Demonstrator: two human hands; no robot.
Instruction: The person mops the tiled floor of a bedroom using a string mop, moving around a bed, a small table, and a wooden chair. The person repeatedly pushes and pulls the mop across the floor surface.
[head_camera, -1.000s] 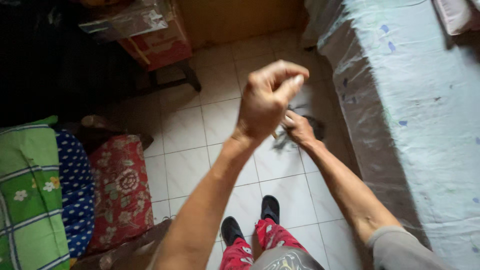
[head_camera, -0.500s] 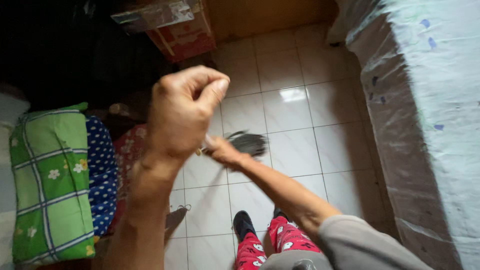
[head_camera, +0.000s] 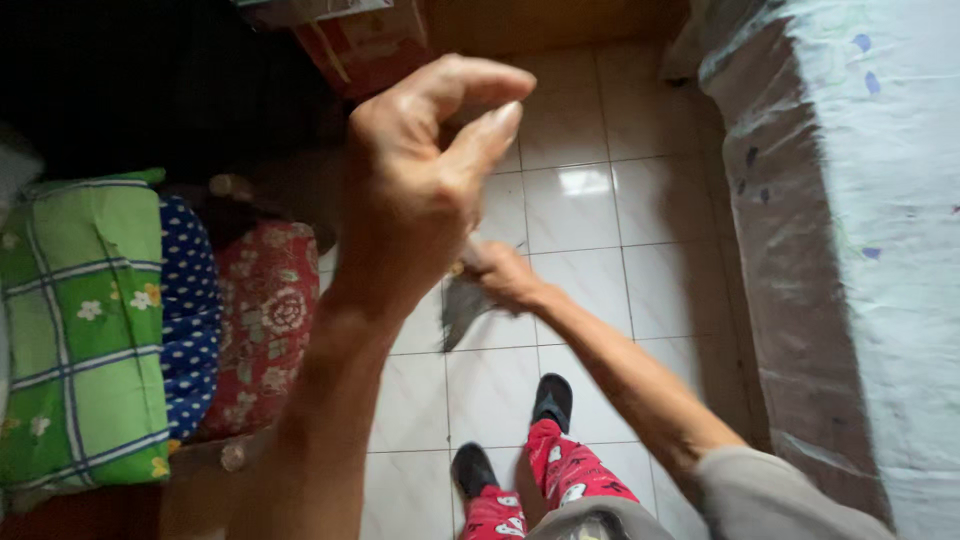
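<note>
Red cardboard box (head_camera: 368, 45) at top centre on the floor, yellow stripe on its side, clear shiny plastic wrap (head_camera: 300, 10) over top; partly cropped.

We note both forearms bare to above the elbow. The left hand (head_camera: 425, 190) shows a long, pale thumbnail; no ring or watch seen on either hand. The right hand (head_camera: 505, 275) is smaller in view, its arm ending in a short grey sleeve (head_camera: 790, 495) with a loose hem. Trousers (head_camera: 545, 485) are red with small white and black figures. Black slippers (head_camera: 552, 400) on both feet, rounded toes.
</note>
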